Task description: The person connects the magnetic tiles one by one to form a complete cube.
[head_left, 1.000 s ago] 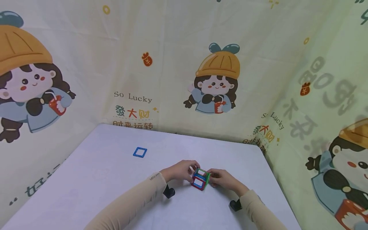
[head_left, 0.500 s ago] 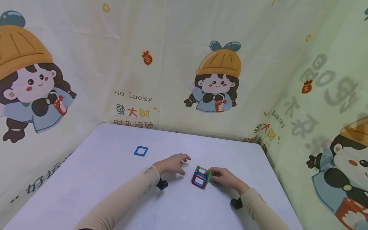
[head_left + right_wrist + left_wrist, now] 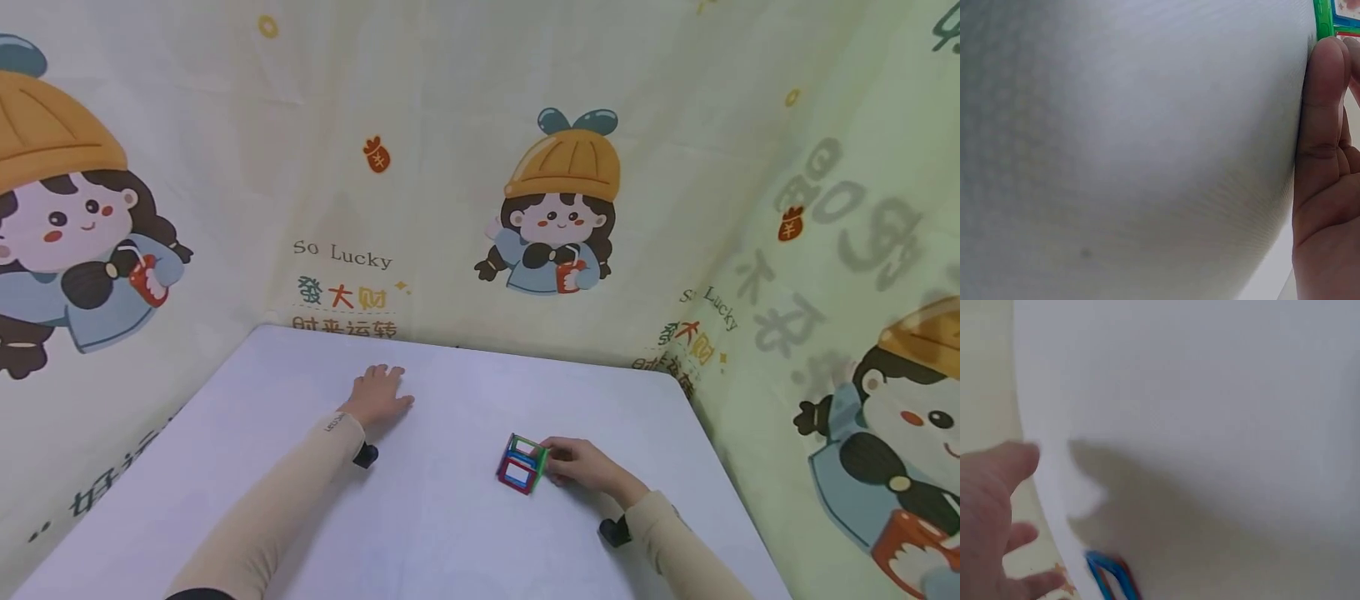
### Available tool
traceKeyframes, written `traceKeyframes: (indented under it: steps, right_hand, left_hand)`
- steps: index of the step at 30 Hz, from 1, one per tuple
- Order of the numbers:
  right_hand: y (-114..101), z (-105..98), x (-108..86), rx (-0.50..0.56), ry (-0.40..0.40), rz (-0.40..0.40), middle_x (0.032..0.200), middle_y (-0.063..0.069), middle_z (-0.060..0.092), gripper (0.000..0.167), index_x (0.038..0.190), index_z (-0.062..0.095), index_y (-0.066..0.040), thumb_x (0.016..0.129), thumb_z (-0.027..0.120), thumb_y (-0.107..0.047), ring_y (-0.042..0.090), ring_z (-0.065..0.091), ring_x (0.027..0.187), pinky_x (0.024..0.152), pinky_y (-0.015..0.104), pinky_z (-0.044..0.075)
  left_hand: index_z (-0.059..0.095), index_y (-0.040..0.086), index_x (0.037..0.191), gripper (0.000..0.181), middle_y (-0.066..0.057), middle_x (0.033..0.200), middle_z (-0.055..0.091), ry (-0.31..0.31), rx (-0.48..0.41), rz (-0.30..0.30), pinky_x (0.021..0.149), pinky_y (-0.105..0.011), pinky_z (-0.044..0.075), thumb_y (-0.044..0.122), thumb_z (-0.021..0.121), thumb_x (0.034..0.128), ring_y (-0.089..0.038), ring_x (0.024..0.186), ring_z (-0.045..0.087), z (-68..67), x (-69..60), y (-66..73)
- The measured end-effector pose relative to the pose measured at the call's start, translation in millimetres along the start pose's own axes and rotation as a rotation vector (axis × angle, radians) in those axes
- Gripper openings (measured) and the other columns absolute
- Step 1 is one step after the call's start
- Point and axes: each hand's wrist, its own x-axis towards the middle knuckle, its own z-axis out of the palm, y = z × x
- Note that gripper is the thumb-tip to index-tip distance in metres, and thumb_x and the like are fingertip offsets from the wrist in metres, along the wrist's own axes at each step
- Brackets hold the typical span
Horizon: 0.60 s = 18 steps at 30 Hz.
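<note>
My left hand (image 3: 375, 396) is spread over the far left part of the table. A blue square magnetic tile (image 3: 1100, 558) lies below it in the left wrist view; in the head view the hand hides that tile. The left fingers (image 3: 1021, 459) are apart and hold nothing. Right of the table's middle stands a small box of magnetic tiles (image 3: 522, 457), with red, blue and green frames. My right hand (image 3: 588, 467) pinches the box's green side at its right. In the right wrist view, the thumb (image 3: 1324, 75) touches the green tile edge (image 3: 1324, 20).
The white table (image 3: 442, 533) ends at a patterned cloth backdrop (image 3: 435, 208) at the back and sides. Black wrist cameras (image 3: 366, 455) sit at both sleeves.
My left hand has let go of the tile box and moved left and away to the blue tile, covering it. My right hand has stayed at the box.
</note>
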Motion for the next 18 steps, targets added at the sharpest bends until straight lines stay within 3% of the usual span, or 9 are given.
traceKeyframes:
  steps: [3, 6, 10, 18]
  right_hand:
    - [0.0, 0.6, -0.9, -0.003, 0.004, -0.001, 0.092, 0.003, 0.064, 0.024, 0.125, 0.07, -0.017, 0.101, 0.066, -0.018, 0.017, 0.061, 0.076, 0.069, 0.029, 0.053]
    - [-0.9, 1.2, 0.2, -0.007, 0.0, -0.003, 0.093, 0.002, 0.063, 0.024, 0.125, 0.069, -0.016, 0.101, 0.066, -0.018, 0.016, 0.061, 0.076, 0.069, 0.029, 0.053]
    - [-0.9, 1.7, 1.2, -0.013, 0.003, 0.0, 0.095, 0.002, 0.063, 0.024, 0.124, 0.069, -0.016, 0.101, 0.066, -0.018, 0.016, 0.061, 0.077, 0.07, 0.029, 0.053]
    - [3.3, 2.1, 2.3, -0.006, 0.006, 0.014, 0.095, 0.003, 0.063, 0.025, 0.126, 0.069, -0.017, 0.101, 0.066, -0.02, 0.018, 0.062, 0.079, 0.073, 0.03, 0.053]
  left_hand:
    - [0.053, -0.002, 0.14, 0.063, -0.034, 0.129, 0.056, 0.11, 0.117, -0.046, 0.098, -0.065, 0.045, 0.043, 0.063, 0.0981, -0.052, 0.122, 0.052, 4.8, -3.4, -16.2]
    - [0.06, -0.003, 0.131, 0.055, -0.031, 0.113, 0.059, 0.149, 0.178, -0.072, 0.086, -0.06, 0.051, 0.042, 0.065, 0.0984, -0.048, 0.105, 0.058, 5.0, -11.4, -24.7]
    - [0.062, -0.005, 0.126, 0.045, -0.031, 0.108, 0.059, 0.138, 0.161, -0.071, 0.08, -0.056, 0.055, 0.032, 0.064, 0.1002, -0.046, 0.099, 0.059, 0.5, -17.6, -25.3]
    - [0.064, -0.011, 0.116, 0.028, -0.034, 0.102, 0.06, 0.075, 0.093, -0.089, 0.08, -0.058, 0.056, 0.01, 0.059, 0.0967, -0.05, 0.094, 0.062, -18.1, -21.3, -9.9]
